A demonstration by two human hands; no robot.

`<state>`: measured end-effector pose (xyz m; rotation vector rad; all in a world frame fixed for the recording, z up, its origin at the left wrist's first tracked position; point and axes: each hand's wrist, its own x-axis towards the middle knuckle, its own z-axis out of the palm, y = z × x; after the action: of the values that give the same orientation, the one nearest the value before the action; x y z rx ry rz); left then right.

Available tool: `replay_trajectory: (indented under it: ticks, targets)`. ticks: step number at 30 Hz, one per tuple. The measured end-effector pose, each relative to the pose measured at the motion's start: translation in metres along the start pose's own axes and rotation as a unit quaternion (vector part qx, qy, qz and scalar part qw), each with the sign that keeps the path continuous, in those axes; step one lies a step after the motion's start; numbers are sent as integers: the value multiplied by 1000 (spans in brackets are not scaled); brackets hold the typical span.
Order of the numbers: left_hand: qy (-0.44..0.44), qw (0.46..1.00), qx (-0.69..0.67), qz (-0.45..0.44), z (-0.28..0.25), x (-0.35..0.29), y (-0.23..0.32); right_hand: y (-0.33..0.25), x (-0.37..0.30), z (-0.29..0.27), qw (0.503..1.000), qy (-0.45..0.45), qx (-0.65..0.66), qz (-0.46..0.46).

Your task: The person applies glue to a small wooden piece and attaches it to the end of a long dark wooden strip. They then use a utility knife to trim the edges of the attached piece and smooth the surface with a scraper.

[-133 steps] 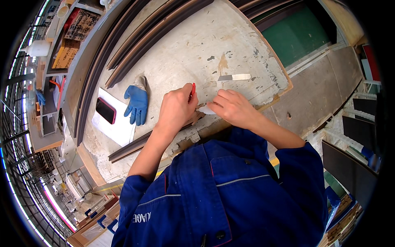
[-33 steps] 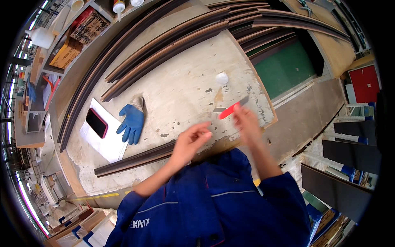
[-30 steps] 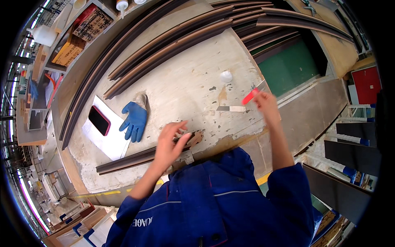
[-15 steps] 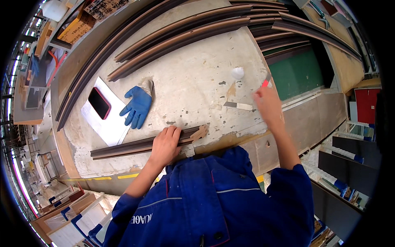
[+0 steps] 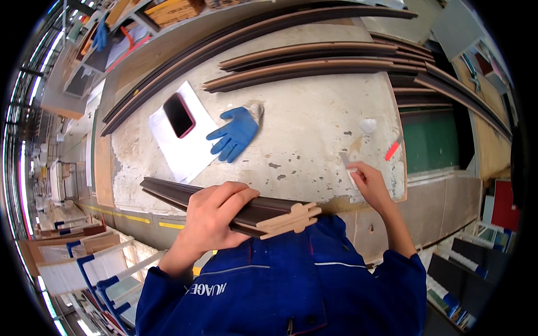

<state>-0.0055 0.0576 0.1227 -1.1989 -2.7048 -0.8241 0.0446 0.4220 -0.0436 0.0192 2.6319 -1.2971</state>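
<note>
My left hand point(image 5: 216, 215) is closed around dark brown moulding strips point(image 5: 168, 191), held up over the table's near edge. Their notched, bare-wood ends point(image 5: 291, 220) point right, in front of my jacket. At the table's right part, my right hand point(image 5: 370, 182) has its fingers pinched over a small flat grey-and-white tool point(image 5: 345, 159); the fingers cover its middle. Beyond that hand lies a red-handled tool point(image 5: 393, 149) with a grey tip, apart from the fingers. A small white round thing point(image 5: 368, 125) sits farther back.
A blue glove point(image 5: 235, 134) lies mid-table beside a phone point(image 5: 179, 115) on white paper sheets point(image 5: 196, 154). Long dark mouldings point(image 5: 302, 73) stretch across the table's far side. On the right is a recess with a green panel point(image 5: 430, 143). Racks with blue-ended bars point(image 5: 92, 274) stand lower left.
My left hand has raised the moulding strips off the table and tilted them. My right hand has left the red-handled tool on the table and come to the grey-and-white one. The view has shifted.
</note>
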Motion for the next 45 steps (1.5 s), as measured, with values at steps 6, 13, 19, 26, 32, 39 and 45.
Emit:
replay_trajectory:
  ticks: [6,13,19,26,32,39,45]
  targets:
    - [22,999,-27,6,-16,-12,3,-23,10,2,932,-108,344,31]
    - [20,999,-33,9,-21,-14,5,-7,32,32,956,5,270,111]
    - [17,999,-29,13,-23,-15,7,-23,38,35,986,163,-30,-34]
    - [33,999,3,10,-18,-17,10,-196,-27,-16,912,170,152,-341]
    - [23,999,-11,20,-16,-17,11,-224,-44,-11,941,82,183,-271]
    - [22,999,-16,18,-14,-17,10,-238,-45,-15,953,88,32,-290]
    - [19,999,-27,7,-12,-16,10,-245,-41,-14,951,86,0,-298]
